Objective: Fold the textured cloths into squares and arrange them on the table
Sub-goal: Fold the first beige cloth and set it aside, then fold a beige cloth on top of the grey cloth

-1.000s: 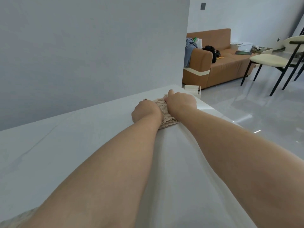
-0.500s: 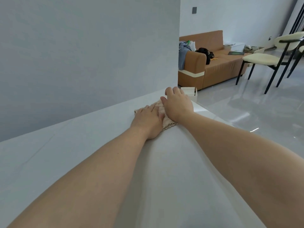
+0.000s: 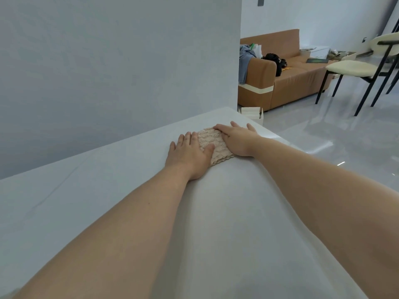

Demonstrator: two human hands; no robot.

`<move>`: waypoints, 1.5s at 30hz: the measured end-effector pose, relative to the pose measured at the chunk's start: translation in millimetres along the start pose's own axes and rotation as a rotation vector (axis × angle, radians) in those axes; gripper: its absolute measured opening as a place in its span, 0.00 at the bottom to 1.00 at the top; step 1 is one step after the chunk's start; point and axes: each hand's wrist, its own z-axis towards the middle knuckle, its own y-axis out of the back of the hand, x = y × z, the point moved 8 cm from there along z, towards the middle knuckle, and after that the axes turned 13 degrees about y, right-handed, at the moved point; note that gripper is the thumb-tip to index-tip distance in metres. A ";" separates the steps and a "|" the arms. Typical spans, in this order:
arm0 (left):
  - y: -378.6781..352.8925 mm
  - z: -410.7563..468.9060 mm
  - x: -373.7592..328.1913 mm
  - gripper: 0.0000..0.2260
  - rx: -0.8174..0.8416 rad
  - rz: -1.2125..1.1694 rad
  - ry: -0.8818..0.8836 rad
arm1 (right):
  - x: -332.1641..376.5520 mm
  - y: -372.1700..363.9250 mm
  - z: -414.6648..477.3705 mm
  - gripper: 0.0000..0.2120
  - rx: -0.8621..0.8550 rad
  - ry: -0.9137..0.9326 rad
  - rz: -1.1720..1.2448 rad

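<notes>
- Just past the far corner of the surface (image 3: 64, 190), down on the floor (image 3: 334, 137): a small white open box (image 3: 252, 114).
- Farther back: a tan sofa (image 3: 298, 78) with a black bag (image 3: 274, 59) on the seat and a bluish garment (image 3: 245, 61) draped over its arm.
- To the right, well apart from the surface: a cream-seated chair (image 3: 356, 67) on thin black legs.
- Blocking part of the cloth (image 3: 210, 140): both hands, one over each side, leaving only the middle and the near scalloped edge in sight.
- Left hand (image 3: 190, 154): released, flat, fingers straight, thumb resting on the cloth's left part.
- Right hand (image 3: 237, 140): released too, fingers straight and spread, pressing down on the cloth's right side.
- Cloth itself: beige, lacy, folded small, lying flat near the far right corner of the surface, between the hands.
- Surface: white, smooth, faintly veined at the left, set along a plain grey wall (image 3: 108, 72).
- Floor: pale, glossy, reflective.
</notes>
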 end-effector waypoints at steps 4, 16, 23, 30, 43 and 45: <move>3.6 -0.6 -2.4 0.37 0.057 0.039 0.002 | 2.0 -0.3 -1.9 0.23 0.027 -0.028 0.019; 75.1 -117.4 26.3 0.18 0.000 -0.079 -0.184 | 100.1 62.9 -68.6 0.26 -0.250 0.070 0.146; 105.4 -223.2 88.0 0.14 0.025 -0.101 -0.126 | 189.2 50.8 -146.2 0.23 -0.200 0.193 0.154; 135.3 -313.1 150.4 0.12 -0.025 -0.219 -0.078 | 280.3 30.9 -216.6 0.20 -0.112 0.299 0.144; 153.8 -384.2 275.9 0.12 -0.135 -0.323 0.133 | 375.8 7.9 -243.7 0.18 -0.033 0.323 0.093; 151.1 -389.3 289.8 0.12 -0.139 -0.312 0.153 | 379.1 3.2 -242.1 0.18 -0.014 0.298 0.076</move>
